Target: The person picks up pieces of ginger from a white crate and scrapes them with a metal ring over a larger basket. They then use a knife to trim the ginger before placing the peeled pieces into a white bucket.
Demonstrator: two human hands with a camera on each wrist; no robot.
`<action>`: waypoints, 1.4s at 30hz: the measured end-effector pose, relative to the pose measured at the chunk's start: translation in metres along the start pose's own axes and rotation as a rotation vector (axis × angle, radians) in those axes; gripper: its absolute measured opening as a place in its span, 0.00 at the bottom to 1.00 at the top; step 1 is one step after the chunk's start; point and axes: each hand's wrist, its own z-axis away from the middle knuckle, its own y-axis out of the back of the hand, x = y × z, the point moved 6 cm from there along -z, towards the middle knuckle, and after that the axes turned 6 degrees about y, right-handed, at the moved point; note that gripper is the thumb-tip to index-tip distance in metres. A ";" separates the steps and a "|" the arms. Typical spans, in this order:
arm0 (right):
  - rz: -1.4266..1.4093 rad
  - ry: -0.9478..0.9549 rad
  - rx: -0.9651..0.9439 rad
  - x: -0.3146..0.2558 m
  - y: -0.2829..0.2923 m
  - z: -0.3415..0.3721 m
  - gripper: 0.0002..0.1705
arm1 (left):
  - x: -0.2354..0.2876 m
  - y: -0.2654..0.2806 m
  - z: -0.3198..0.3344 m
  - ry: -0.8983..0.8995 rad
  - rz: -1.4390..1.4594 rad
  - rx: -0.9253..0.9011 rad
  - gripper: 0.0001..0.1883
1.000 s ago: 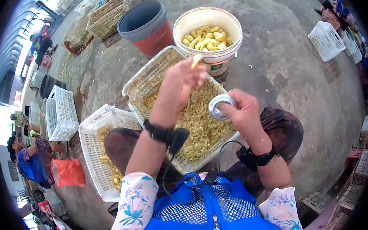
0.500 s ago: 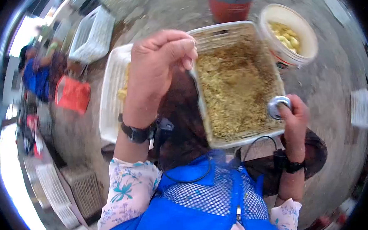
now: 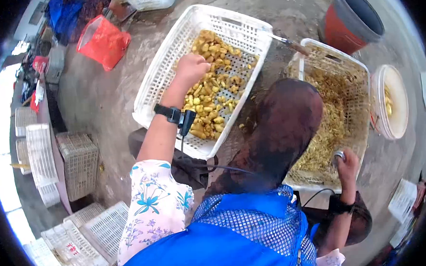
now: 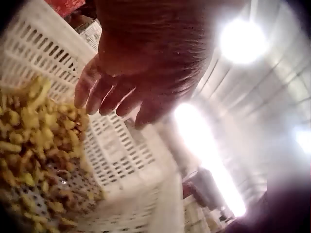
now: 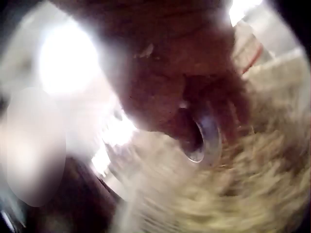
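Observation:
In the head view my left hand (image 3: 192,69) hangs over the white crate (image 3: 148,95) of yellow-brown root pieces (image 3: 206,102). Seen from the left wrist, the hand (image 4: 141,73) has loosely bent fingers above the crate's wall, and nothing shows in them. My right hand (image 3: 348,167) grips a round metal tool (image 3: 338,156) over a second crate (image 3: 366,101) filled with peelings (image 3: 330,122). The right wrist view shows the thumb against the tool's shiny ring (image 5: 211,141), with peelings blurred below.
A white bucket (image 3: 394,123) with yellow pieces stands right of the peelings crate, and a red and grey bucket (image 3: 345,27) behind it. A knife-like tool (image 3: 290,44) lies across the crates' corners. A red bag (image 3: 103,42) and stacked crates (image 3: 77,164) are at left.
The view has turned left. My left hand has moved from near the peelings to above the crate of roots, and the pale piece it held earlier no longer shows. My right hand still grips the tool.

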 end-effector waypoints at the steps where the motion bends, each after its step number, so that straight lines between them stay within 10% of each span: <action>1: -0.035 -0.176 -0.042 -0.002 0.000 0.001 0.06 | -0.004 -0.008 -0.002 -0.104 -0.265 0.015 0.10; 4: -0.447 -0.435 0.024 0.008 -0.015 0.008 0.06 | -0.043 -0.067 -0.006 -0.045 -0.302 -0.205 0.10; 8: -0.339 -0.332 -0.064 0.015 -0.042 0.010 0.06 | -0.066 -0.145 0.014 0.100 -0.501 -0.527 0.07; 16: -0.511 -0.403 -0.161 -0.041 -0.057 -0.006 0.04 | -0.105 -0.216 0.072 -0.300 -0.617 -0.341 0.06; 21: -0.463 -0.353 -0.223 -0.020 -0.072 0.006 0.02 | -0.113 -0.222 0.059 -0.245 -0.479 -0.239 0.09; 25: -0.574 -0.407 -0.145 -0.034 -0.060 -0.004 0.02 | -0.118 -0.184 0.017 0.244 -0.056 -0.499 0.08; 32: -0.520 -0.346 -0.165 -0.047 -0.046 -0.007 0.03 | -0.102 -0.211 0.030 0.099 -0.321 -0.465 0.09; 35: -0.444 -0.313 -0.160 -0.045 -0.037 0.006 0.04 | -0.109 -0.263 0.028 -0.456 -0.404 -0.288 0.09; 42: -0.432 -0.405 -0.124 -0.018 -0.029 0.027 0.08 | -0.092 -0.218 0.009 0.254 0.012 -0.180 0.11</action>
